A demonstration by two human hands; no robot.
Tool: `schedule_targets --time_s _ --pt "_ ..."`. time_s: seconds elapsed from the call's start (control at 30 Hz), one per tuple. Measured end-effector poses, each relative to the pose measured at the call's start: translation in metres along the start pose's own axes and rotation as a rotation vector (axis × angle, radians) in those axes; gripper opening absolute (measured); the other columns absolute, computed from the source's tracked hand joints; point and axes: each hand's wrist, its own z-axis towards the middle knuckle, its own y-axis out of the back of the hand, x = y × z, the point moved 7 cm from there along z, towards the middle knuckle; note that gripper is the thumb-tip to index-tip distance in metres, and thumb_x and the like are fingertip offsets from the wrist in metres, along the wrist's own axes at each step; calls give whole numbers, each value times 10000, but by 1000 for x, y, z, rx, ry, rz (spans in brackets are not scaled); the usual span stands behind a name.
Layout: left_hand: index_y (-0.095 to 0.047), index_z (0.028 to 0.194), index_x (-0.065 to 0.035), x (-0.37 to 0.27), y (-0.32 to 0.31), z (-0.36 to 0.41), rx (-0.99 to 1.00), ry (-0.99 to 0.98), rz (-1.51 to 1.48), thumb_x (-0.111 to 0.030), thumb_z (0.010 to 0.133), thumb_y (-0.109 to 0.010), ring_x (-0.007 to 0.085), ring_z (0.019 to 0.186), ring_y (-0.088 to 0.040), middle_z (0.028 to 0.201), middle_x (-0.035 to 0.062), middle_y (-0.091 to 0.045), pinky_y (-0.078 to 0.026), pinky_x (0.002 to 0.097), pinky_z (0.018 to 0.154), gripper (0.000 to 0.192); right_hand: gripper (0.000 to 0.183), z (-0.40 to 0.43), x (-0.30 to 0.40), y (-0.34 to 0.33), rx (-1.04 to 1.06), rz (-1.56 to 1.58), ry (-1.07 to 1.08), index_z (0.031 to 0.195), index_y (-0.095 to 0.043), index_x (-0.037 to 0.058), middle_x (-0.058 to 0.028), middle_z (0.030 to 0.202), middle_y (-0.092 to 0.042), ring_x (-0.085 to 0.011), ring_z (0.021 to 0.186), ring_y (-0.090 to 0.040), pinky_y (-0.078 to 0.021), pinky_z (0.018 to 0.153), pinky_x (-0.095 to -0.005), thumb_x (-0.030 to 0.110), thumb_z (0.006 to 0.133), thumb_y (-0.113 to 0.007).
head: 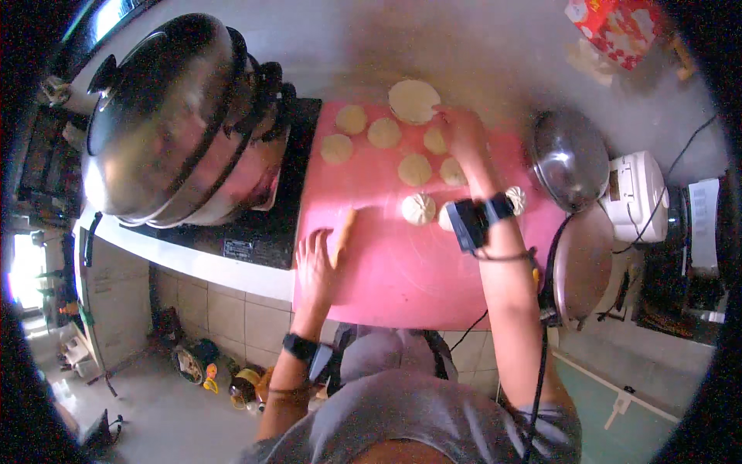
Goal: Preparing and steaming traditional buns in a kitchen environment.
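Observation:
My left hand (313, 264) rests on the pink mat (394, 272) with its fingers apart. Along its thumb side lies a wooden rolling pin (346, 232). At the mat's far edge is a round container (413, 100) of what looks like flour. My right hand (465, 133) reaches to that container's right edge; its fingertips are blurred, so a grip cannot be told. Several flat dough rounds (384, 133) lie on the far half of the mat. Nearer to me sits a pleated bun (418, 209), with another (515, 200) partly behind my right forearm.
A large metal steamer (168, 133) stands on the black cooktop (249, 238) at left. To the right are a metal bowl (571, 156), a round pan or lid (585, 269) and a white appliance (637, 197). A cable (540, 371) hangs beside my right arm.

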Motion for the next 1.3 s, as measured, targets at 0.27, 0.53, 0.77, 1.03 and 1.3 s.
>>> schedule_targets --time_s 0.27,0.53,0.77,1.03,1.3 --pt "-455 1071 -5 51 42 -52 -36 99 -25 -94 748 -572 329 986 -458 1052 158 -493 -366 416 856 354 175 62 -21 -122 362 -510 219 833 -663 103 -142 827 -627 -318 747 -595 -459 727 -408 199 710 -584" --pt "-464 1067 -14 48 43 -40 -42 98 -54 -97 773 -551 332 979 -472 1030 166 -502 -374 418 851 318 199 67 -62 -76 215 -25 -81 824 -660 79 -124 816 -640 -251 741 -625 -486 677 -372 244 725 -607" --pt "-494 1015 1 20 25 -23 -41 -75 -116 -57 766 -552 325 936 -494 991 154 -527 -396 406 818 262 167 -77 -36 56 354 346 -472 920 -620 23 16 667 -569 -39 545 -443 -369 473 -207 149 815 -588" --pt "-483 1002 19 -35 -10 -15 16 -271 -235 -37 758 -551 352 919 -495 986 186 -520 -416 424 789 259 160 -226 -45 43 42 298 -436 780 -626 23 -127 667 -618 -193 601 -602 -450 551 -300 174 736 -656" --pt "-518 960 -7 -44 -30 -22 3 -313 -163 -66 754 -549 355 870 -502 940 190 -535 -398 423 790 217 153 -257 -62 60 -41 206 -549 740 -627 21 -81 635 -618 -165 523 -565 -462 533 -292 169 730 -660"
